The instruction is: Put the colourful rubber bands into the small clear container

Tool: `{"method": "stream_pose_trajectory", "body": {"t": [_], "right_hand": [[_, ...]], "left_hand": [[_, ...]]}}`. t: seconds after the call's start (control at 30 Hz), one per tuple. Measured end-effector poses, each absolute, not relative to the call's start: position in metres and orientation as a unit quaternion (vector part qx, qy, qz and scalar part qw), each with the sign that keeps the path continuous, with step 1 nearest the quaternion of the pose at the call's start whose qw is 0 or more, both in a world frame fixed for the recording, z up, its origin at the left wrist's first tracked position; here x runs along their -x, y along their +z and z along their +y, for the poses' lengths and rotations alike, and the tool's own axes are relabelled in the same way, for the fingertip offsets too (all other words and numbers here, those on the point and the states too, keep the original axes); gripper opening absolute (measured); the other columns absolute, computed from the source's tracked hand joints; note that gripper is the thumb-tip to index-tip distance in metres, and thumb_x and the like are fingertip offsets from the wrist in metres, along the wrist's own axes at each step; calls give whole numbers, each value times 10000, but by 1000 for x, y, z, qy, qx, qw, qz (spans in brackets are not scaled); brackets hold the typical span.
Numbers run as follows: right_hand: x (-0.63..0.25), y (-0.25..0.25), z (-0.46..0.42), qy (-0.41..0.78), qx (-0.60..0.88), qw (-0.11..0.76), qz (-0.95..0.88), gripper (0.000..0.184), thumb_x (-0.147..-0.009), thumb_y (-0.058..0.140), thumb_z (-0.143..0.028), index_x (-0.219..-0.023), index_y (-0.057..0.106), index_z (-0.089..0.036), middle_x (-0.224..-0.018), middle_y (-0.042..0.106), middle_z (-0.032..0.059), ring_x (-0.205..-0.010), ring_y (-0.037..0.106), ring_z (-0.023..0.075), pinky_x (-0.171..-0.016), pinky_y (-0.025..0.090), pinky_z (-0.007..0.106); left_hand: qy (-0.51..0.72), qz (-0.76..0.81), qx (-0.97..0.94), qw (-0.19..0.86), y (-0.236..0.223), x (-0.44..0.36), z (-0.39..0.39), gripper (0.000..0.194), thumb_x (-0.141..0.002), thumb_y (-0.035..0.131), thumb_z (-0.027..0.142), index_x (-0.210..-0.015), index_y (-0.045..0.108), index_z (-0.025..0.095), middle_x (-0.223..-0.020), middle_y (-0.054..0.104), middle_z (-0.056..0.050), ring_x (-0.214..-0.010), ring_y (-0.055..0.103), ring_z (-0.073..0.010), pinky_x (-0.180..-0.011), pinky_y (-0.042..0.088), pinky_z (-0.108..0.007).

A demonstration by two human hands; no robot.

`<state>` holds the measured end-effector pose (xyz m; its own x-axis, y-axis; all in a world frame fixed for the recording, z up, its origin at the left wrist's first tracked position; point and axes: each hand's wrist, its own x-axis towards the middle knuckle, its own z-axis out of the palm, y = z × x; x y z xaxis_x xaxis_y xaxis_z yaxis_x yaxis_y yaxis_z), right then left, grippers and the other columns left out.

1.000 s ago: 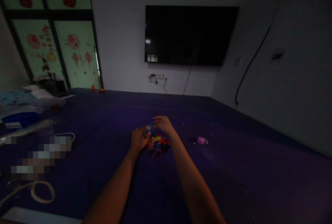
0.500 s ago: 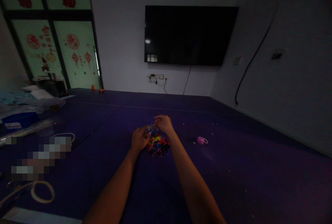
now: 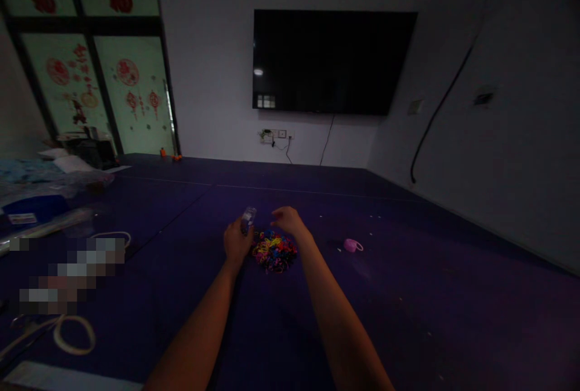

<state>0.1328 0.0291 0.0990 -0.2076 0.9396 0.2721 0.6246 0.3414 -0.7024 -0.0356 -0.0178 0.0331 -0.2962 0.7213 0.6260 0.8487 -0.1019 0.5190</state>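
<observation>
Clear plastic shows in the grip of the left hand point(image 3: 237, 242): its fingers are closed around a small container point(image 3: 248, 217), just left of and slightly beyond a pile of coloured bands point(image 3: 274, 252). The container's long axis leans, running from the palm toward the far side and a little to the right. Its near end is hidden by the fingers, and which end is the mouth cannot be told. The right hand point(image 3: 289, 222) hangs by the far right edge of the pile, fingers bent leftward; whether they pinch anything is too dim to tell. Its wrist passes close to the pile's right edge.

The bands, yellow, red, blue, pink and black, lie heaped on a dark purple surface point(image 3: 254, 318) crossed by thin seams. To the right sits a pink cap with a loop point(image 3: 352, 245), near scattered white specks. Well to the left are a blue tub point(image 3: 38, 210), cut off by the frame, crumpled clear wrapping point(image 3: 86, 180), and a looped white cord point(image 3: 75, 335) nearer by; a pixelated patch conceals what lies beside the cord.

At the far side, a black television point(image 3: 335, 61) hangs on a pale wall above sockets point(image 3: 277, 135). Far left stands a glazed door point(image 3: 131, 86) with red decorations, while a dark cable point(image 3: 446, 101) trails down the right wall.
</observation>
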Motion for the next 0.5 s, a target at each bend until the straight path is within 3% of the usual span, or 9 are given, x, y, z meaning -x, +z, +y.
{"method": "stream_pose_trajectory", "body": {"t": [0.17, 0.33, 0.5], "right_hand": [[-129, 87, 22, 259, 513, 224, -787, 477, -262, 794, -5, -660, 726, -257, -774, 714, -28, -810, 667, 208, -703, 491, 215], [-126, 82, 23, 271, 522, 119, -800, 577, -164, 774, 24, -671, 727, -248, -758, 714, -11, -767, 669, 224, -640, 488, 230], [-127, 76, 27, 254, 534, 126, -796, 509, -101, 737, 70, -509, 665, -226, -574, 667, -30, -614, 652, 200, -583, 478, 236]], "left_hand": [[-470, -674, 565, 69, 32, 38, -17, 339, -805, 515, 377, -1061, 570, 162, -882, 664, -83, -873, 619, -235, -751, 439, -322], [-469, -674, 567, 66, 31, 38, -16, 310, -799, 525, 383, -1019, 570, 169, -845, 661, -71, -846, 621, -231, -744, 438, -321], [-469, -673, 569, 67, 30, 38, -15, 319, -802, 523, 396, -1011, 569, 160, -835, 654, -73, -841, 618, -232, -741, 437, -323]]}}
